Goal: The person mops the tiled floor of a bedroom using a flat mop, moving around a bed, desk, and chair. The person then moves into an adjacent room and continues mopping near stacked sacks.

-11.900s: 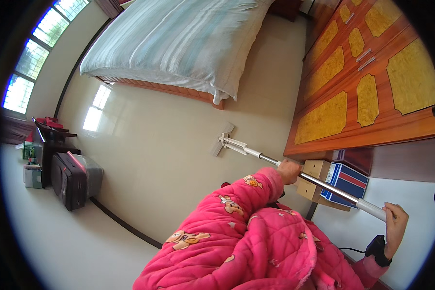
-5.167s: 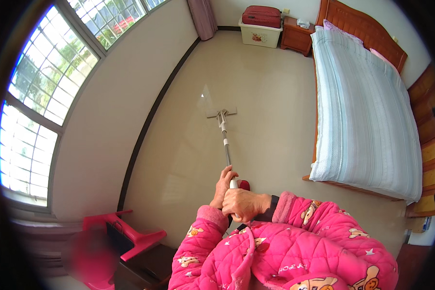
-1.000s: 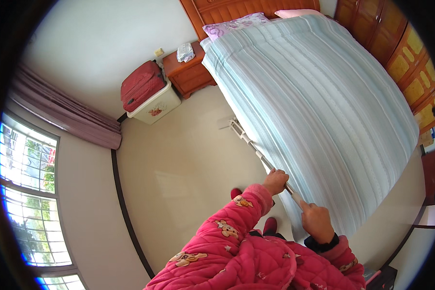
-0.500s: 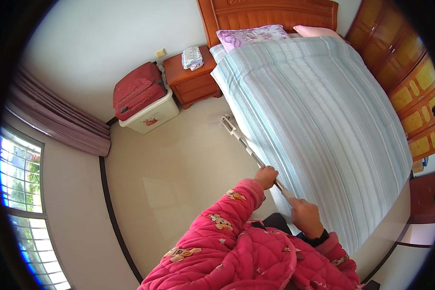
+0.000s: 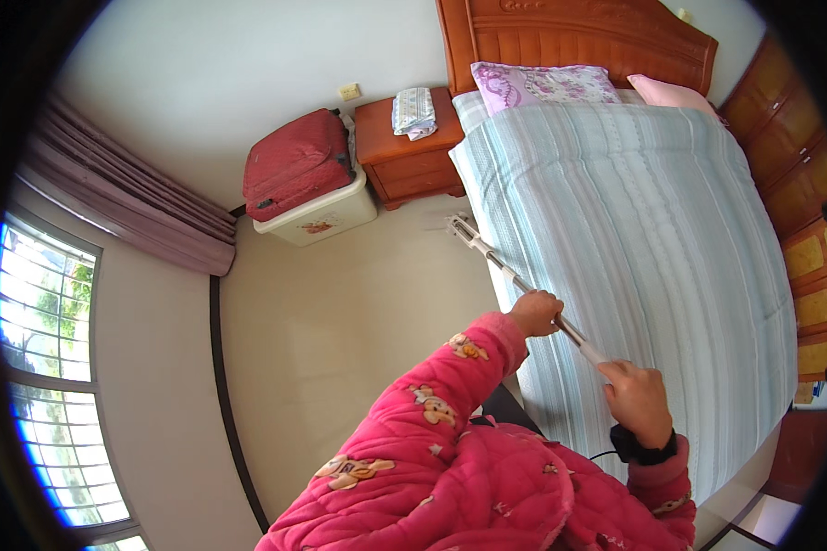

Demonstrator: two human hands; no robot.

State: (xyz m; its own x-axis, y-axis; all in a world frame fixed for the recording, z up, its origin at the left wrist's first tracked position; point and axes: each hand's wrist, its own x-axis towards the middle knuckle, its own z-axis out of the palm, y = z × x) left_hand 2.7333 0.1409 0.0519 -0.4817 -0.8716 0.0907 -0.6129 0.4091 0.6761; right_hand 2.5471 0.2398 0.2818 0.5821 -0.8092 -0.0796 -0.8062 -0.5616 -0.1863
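Observation:
My left hand [image 5: 536, 313] is wrapped round the middle of a mop's [image 5: 508, 270] pale, slim handle. Farther back along the same handle, my right hand [image 5: 640, 401] grips its upper end, a black band round that wrist. The mop slants away to the left, over the near side of the bed [image 5: 629, 239]. Its pale head is down at the tiled floor [image 5: 340, 312], beside the bed and in front of the bedside cabinet [image 5: 410, 171]. The lower edge of the head is blurred and hard to make out.
A red quilted suitcase [image 5: 299, 163] lies on a white storage box [image 5: 326, 219] beside the cabinet. Folded cloth [image 5: 414, 112] rests on the cabinet. A mauve curtain [image 5: 129, 193] and barred window [image 5: 50, 303] are at left, wooden wardrobes [image 5: 790, 138] at right.
Both hands and the mop have shifted to the right in the picture, and the right hand sits farther out over the bed. The view has turned, so the room's furniture appears shifted right.

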